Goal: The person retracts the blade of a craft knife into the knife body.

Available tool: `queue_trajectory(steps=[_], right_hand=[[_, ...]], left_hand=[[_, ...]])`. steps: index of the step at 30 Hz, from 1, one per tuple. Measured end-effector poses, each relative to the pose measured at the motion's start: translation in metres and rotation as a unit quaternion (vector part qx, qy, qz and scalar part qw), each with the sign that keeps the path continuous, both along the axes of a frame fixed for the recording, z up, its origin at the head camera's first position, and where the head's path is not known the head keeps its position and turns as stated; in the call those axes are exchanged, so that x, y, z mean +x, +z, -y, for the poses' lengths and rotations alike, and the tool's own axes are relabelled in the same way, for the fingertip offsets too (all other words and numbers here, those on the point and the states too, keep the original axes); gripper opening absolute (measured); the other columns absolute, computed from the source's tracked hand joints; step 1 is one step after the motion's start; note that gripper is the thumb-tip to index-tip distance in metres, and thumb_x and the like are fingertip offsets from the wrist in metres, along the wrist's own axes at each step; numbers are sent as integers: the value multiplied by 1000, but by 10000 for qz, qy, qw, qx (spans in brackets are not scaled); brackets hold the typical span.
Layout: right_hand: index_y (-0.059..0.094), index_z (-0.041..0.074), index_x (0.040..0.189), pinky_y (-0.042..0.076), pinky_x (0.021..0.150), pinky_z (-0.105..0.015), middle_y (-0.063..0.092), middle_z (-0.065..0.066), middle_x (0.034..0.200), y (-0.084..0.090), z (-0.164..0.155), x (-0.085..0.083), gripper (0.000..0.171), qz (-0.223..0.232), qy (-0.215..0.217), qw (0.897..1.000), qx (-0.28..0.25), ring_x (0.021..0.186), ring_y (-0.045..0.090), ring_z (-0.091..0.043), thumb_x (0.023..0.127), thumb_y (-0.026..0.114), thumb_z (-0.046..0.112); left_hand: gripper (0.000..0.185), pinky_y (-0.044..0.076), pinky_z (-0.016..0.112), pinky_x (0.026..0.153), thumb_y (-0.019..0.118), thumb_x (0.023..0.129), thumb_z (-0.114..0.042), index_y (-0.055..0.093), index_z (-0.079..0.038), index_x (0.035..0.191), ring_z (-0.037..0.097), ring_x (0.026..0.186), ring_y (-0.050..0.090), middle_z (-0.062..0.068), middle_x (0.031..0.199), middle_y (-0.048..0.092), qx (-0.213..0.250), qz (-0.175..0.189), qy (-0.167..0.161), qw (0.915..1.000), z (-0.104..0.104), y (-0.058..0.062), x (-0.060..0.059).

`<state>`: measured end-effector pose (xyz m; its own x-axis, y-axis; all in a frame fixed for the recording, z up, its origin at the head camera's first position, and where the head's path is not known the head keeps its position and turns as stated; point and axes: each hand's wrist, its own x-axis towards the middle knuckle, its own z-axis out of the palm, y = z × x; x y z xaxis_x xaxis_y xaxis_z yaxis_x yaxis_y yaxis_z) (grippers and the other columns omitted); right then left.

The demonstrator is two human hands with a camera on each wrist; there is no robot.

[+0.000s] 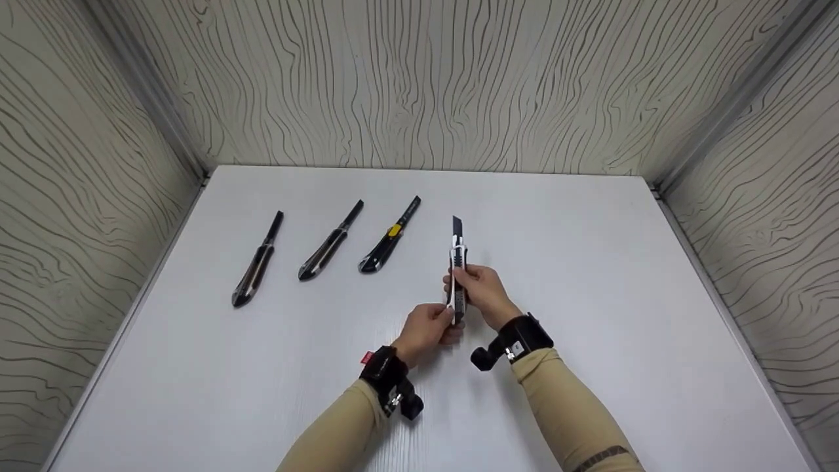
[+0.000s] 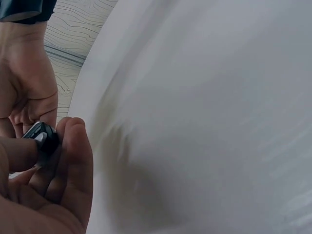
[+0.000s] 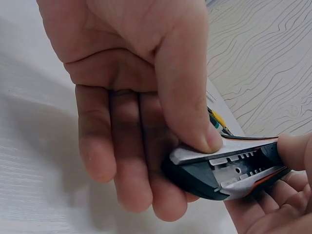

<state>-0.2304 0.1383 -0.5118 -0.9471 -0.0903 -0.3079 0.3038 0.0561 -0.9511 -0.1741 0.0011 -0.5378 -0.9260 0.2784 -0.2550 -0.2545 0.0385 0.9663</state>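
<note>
A silver and black utility knife [image 1: 458, 257] stands between both hands, its dark blade pointing away toward the back wall. My right hand [image 1: 484, 290] grips the handle's middle, thumb on top. Lower down, my left hand [image 1: 425, 329] pinches the knife's butt end. In the right wrist view, the left thumb [image 3: 187, 102] presses on the silver side near the black butt of the knife [image 3: 195, 175], and the right thumb [image 3: 295, 152] lies further along the handle. The left wrist view shows only the dark end of the knife [image 2: 47, 139] between fingers.
On the white table [image 1: 590, 262], left of the hands, lie several more utility knives: a black one with a yellow slider [image 1: 390, 236], a dark brown one [image 1: 331, 242] and another dark brown one [image 1: 257, 262] furthest left. Wood-patterned walls [image 1: 419, 85] enclose the back and sides.
</note>
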Motion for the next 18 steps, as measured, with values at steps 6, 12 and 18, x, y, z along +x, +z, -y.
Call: queue_trajectory(steps=[6, 12, 18], right_hand=[[56, -10, 123, 56, 78, -23, 71, -16, 106, 0, 0, 1, 33, -17, 12, 10000, 1, 87, 68, -12, 100, 54, 13], [55, -10, 124, 55, 78, -23, 71, -15, 107, 0, -1, 1, 33, -18, 87, 10000, -3, 88, 68, -12, 99, 55, 10], [53, -12, 126, 55, 80, -23, 69, -18, 111, 1, -1, 0, 34, -32, 214, 9998, 32, 90, 67, -12, 98, 55, 8]], left_hand=[[28, 61, 37, 71, 48, 101, -13, 65, 9, 100, 16, 71, 67, 25, 94, 71, -47, -33, 1, 10000, 1, 2, 1], [27, 61, 34, 71, 48, 101, -13, 65, 7, 99, 17, 72, 67, 23, 94, 71, -165, -20, -13, 9999, 2, 2, -1], [28, 61, 36, 73, 48, 101, -14, 65, 8, 100, 23, 80, 72, 22, 94, 72, -224, 8, -21, 9997, 3, 2, -1]])
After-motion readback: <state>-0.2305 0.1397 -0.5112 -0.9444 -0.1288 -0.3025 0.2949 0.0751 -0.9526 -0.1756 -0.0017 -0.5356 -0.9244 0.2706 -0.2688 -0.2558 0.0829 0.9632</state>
